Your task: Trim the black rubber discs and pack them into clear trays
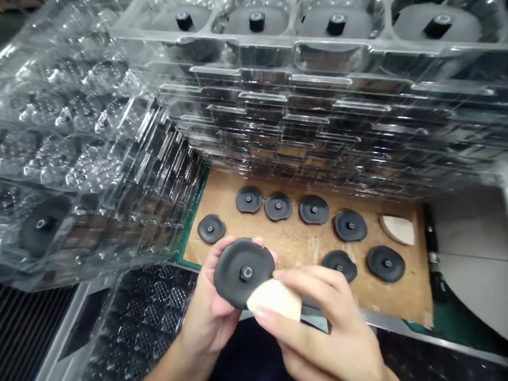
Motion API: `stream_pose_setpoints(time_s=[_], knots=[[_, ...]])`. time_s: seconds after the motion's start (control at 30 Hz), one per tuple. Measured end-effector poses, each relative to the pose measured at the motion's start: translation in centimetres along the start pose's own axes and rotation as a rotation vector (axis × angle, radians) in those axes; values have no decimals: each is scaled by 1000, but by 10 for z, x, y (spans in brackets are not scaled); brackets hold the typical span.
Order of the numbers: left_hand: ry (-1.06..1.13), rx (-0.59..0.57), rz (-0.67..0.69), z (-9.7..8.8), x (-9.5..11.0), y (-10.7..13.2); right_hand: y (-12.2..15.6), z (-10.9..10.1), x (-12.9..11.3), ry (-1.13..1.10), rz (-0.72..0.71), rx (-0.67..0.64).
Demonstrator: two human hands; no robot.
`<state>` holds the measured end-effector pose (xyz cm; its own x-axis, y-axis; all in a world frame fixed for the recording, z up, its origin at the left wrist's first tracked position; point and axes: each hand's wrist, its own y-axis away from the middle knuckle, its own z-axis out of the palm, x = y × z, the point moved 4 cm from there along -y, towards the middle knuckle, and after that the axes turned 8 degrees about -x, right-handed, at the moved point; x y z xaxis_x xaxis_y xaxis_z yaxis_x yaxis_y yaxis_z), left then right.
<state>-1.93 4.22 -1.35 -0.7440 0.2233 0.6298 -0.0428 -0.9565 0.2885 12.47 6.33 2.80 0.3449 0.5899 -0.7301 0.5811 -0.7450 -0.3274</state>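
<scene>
Left hand (206, 303) holds a black round disc (231, 264) by its rim, hub side up. Right hand (331, 329) pinches a cream wedge-shaped pad (276, 299) at the disc's near right edge. Beyond: brown cardboard sheet (294, 238) over a green surface (454, 317); seven similar discs (314, 209) and a second pad (398, 229) lie on it. Far tray stack (285, 120) and left tray stack (151, 166), clear plastic, wall in two sides.

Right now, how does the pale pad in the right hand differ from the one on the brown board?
The held pad is pinched in the right hand; the resting pad lies on the brown board. The held pad overlaps a dark disc; the resting pad overlaps none. Both are pale and wedge-like.
</scene>
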Motion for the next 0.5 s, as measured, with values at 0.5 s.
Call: stream_pose_setpoints(time_s=[0.5], knots=[[-128,181,201,5,-2,6,2,1,-12,89,93,115]])
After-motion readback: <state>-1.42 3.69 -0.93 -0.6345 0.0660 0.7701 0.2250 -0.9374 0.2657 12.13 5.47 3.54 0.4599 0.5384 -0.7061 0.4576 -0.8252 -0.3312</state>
